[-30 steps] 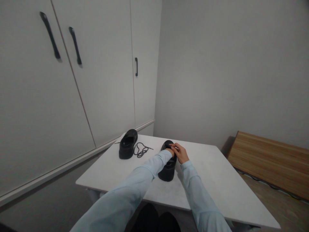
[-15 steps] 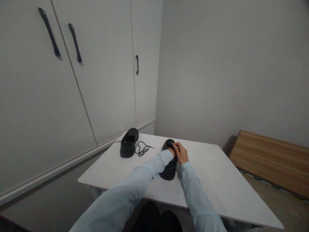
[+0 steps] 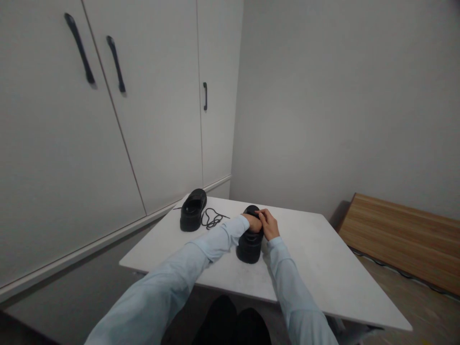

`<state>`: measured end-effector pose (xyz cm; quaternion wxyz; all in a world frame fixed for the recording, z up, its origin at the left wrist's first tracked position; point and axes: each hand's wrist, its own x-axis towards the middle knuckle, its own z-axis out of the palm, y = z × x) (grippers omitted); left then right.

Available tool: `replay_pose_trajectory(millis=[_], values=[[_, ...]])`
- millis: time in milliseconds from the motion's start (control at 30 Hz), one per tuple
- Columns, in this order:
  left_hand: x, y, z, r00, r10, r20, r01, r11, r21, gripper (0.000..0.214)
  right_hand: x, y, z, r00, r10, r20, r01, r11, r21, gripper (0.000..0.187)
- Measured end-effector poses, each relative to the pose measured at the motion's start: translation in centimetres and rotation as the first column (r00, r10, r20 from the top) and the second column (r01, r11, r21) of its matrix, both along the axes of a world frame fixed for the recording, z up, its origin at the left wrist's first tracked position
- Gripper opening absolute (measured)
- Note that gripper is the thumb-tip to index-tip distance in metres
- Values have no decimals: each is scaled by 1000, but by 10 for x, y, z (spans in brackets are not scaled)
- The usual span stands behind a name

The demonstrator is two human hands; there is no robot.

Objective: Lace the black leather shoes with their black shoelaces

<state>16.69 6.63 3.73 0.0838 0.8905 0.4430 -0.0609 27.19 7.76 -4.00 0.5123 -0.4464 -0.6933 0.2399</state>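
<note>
A black shoe rests on the white table with its toe pointing away from me. My left hand lies over the opening and front of this shoe; its fingers are hidden from view. At the right side of the shoe's front, my right hand holds thumb and fingertips together in a pinch. What is between those fingertips is too small to make out. The second black shoe stands to the left, and a loose black shoelace lies curled beside it.
The white table stands by white cabinets with dark handles on the left. A grey wall rises behind it. To the right is a low wooden panel with a cable along its lower edge.
My left hand has drawn back a little toward me and now lies more across the shoe. My right hand stays pinched at the shoe's right side. The view has shifted slightly.
</note>
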Motion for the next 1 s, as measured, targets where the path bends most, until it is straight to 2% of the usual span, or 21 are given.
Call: replay_pose_trajectory(millis=[67, 133, 167, 233, 300, 333, 433, 500, 567, 633, 733, 1000], values=[[-10, -7, 14, 997, -60, -49, 57, 996, -76, 14, 1, 0, 0, 1000, 4, -6, -4, 1000, 2, 27], [-21, -20, 29, 993, -109, -46, 105, 991, -85, 23, 1, 0, 0, 1000, 11, -14, -11, 1000, -1, 27], [-27, -29, 35, 992, -124, -38, 122, 991, -59, 29, 1, 0, 0, 1000, 13, -18, -13, 1000, -3, 27], [-35, -49, 40, 998, -55, -12, 55, 998, 25, 36, 1, -1, 0, 1000, 11, -28, -11, 1000, -4, 26], [-39, -69, 34, 997, 73, 10, -73, 993, 96, 46, 0, -1, 0, 999, 7, -31, -7, 1000, 1, 25], [-40, -77, 27, 996, 92, 20, -94, 986, 136, 48, 0, -1, 0, 999, 8, -31, -8, 1000, 4, 25], [-34, -94, -4, 988, 93, 126, -129, 938, 322, 57, 0, -1, 1, 999, 13, -39, -13, 1000, 10, 25], [-29, -99, -23, 979, 103, 177, -165, 907, 388, 64, 0, -1, 1, 999, 10, -43, -10, 1000, 15, 25], [-23, -100, -35, 968, 140, 207, -217, 883, 416, 63, 0, -2, 2, 999, 2, -34, -2, 1000, 26, 25], [-20, -100, -40, 958, 177, 226, -260, 870, 419, 62, 0, -3, 3, 1000, -7, -22, 8, 999, 41, 25], [-19, -101, -38, 950, 207, 235, -287, 873, 393, 53, 2, -6, 4, 999, -33, -13, 34, 998, 57, 26], [-16, -102, -37, 934, 221, 281, -317, 873, 369, 42, 12, -7, -3, 998, -51, -36, 53, 996, 77, 34]])
